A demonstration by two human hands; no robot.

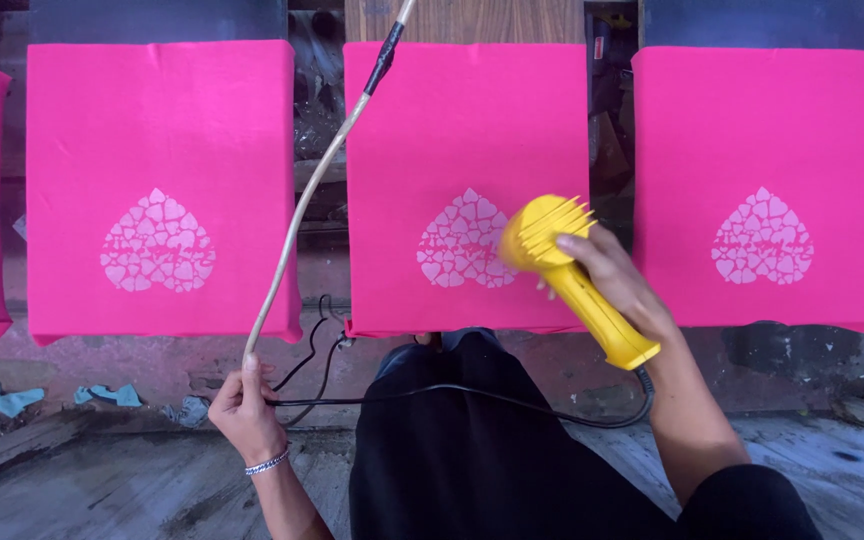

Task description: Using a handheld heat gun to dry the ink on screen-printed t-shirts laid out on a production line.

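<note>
My right hand (607, 270) is gripping the yellow dryer (567, 270) over the middle heart print (462, 240); left of it, my left hand (244, 405) is pinching a cord (302, 205).

Below us: worn grey floor (102, 480), stained and scuffed, with blue-grey rag scraps (12, 398) at left. Between the boards we see dark gaps (317, 120) crowded with clutter. A wooden plank (472, 20) runs along the top edge. Even, flat light.
</note>
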